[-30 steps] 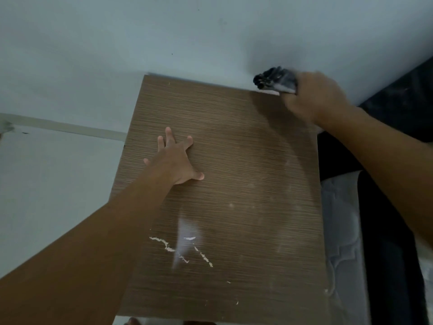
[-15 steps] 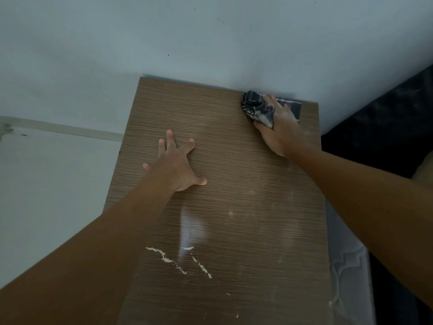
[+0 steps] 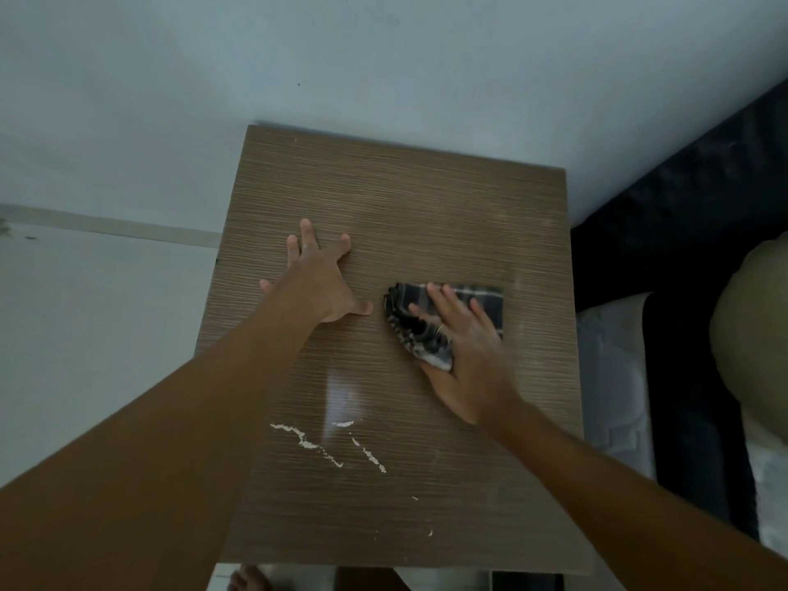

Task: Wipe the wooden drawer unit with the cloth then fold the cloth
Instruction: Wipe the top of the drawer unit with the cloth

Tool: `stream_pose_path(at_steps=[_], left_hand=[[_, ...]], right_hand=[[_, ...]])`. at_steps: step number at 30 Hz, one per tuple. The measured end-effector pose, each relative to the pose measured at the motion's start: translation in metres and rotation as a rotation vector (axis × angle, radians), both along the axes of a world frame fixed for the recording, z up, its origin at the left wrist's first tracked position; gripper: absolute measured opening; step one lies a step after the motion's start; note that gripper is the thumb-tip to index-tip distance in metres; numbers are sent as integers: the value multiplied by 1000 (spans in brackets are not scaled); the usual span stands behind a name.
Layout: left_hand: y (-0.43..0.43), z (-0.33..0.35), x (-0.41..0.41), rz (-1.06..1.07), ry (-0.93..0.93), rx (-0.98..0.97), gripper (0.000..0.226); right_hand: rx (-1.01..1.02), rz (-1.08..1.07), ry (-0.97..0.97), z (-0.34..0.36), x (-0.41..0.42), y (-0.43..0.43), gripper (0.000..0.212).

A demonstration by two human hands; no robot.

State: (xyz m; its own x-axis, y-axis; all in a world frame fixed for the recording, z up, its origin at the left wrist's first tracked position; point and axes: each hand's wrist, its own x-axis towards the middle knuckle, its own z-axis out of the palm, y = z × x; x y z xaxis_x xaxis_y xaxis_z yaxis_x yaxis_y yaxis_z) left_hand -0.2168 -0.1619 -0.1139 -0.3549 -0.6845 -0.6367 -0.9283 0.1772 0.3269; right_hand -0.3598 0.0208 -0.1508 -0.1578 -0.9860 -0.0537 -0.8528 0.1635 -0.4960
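Note:
The brown wood-grain top of the drawer unit point(image 3: 426, 198) fills the middle of the head view, seen from above. A dark checked cloth point(image 3: 482, 298) lies bunched on the middle right of the top. My right hand point(image 3: 464, 356) presses flat on the cloth, fingers spread over it, thumb side along its near edge. My left hand point(image 3: 317, 279) rests flat on the bare wood just left of the cloth, fingers apart, holding nothing. White scratch marks point(image 3: 328, 445) and a glare streak show on the near part of the top.
A pale wall point(image 3: 383, 57) runs behind the unit. White floor point(image 3: 85, 313) lies to the left. A dark bed edge point(image 3: 682, 232) with white bedding point(image 3: 609, 377) and a pale cushion point(image 3: 754, 334) stands close on the right. My toes point(image 3: 247, 580) show below the front edge.
My right hand has drawn the cloth from the far right corner by the wall down to the middle of the top. My left hand stays planted in place.

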Motion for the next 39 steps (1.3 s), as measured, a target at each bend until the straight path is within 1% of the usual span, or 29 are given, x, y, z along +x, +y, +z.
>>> stream_pose_path(at_steps=[2,6,8,10,12,13,14,15,16,17,18,19,22,24,26,30,32,33,35,37,39], left_hand=[[0,0,-1,-5,-2,0,109],[-3,-2,1,-3,15,8,111],[-4,-4,1,-2,22,9,113],[-4,-5,2,-4,22,8,113],[-3,-5,1,-8,18,8,113],[-4,-4,1,-7,15,8,113],[-4,-3,0,-5,11,9,113],[-4,-3,-2,-6,5,8,114],[-4,-1,-3,-13,-3,3,114],[-3,0,-5,-23,-7,-3,114],[-1,1,-7,-34,-7,-6,114],[0,2,-9,-39,-6,-8,114],[8,1,-22,-42,-9,2,115],[13,-3,-34,-61,-15,3,116],[17,-7,-44,-71,-1,1,117],[19,-10,-54,-76,6,20,120],[19,-10,-56,-76,3,20,120],[19,-10,-57,-74,4,20,120],[20,-7,-57,-64,4,25,118],[22,-3,-57,-59,-6,19,115],[23,-2,-57,-59,-7,18,114]], right_hand=[[19,22,-12,-1,20,20,58],[88,77,-15,-5,62,58,64],[105,85,-65,0,79,71,61],[124,45,-222,14,85,78,56],[189,-127,-476,40,75,77,50],[237,-195,-615,58,66,74,44],[246,-249,-728,74,54,69,36],[214,-290,-797,90,40,65,22],[172,-317,-814,108,25,59,13],[122,-351,-776,125,9,51,30],[71,-390,-738,138,-8,45,43],[25,-418,-697,144,-27,39,45],[-75,-501,-576,151,-76,17,29],[-128,-520,-462,149,-106,2,24],[-161,-471,-327,149,-130,-18,21],[-208,-308,30,132,-166,-63,24],[-196,-264,264,117,-178,-88,39],[-201,-240,352,109,-181,-99,44],[-218,-153,422,91,-182,-118,45],[-182,-40,442,71,-181,-127,42],[-117,44,470,51,-184,-129,43]])
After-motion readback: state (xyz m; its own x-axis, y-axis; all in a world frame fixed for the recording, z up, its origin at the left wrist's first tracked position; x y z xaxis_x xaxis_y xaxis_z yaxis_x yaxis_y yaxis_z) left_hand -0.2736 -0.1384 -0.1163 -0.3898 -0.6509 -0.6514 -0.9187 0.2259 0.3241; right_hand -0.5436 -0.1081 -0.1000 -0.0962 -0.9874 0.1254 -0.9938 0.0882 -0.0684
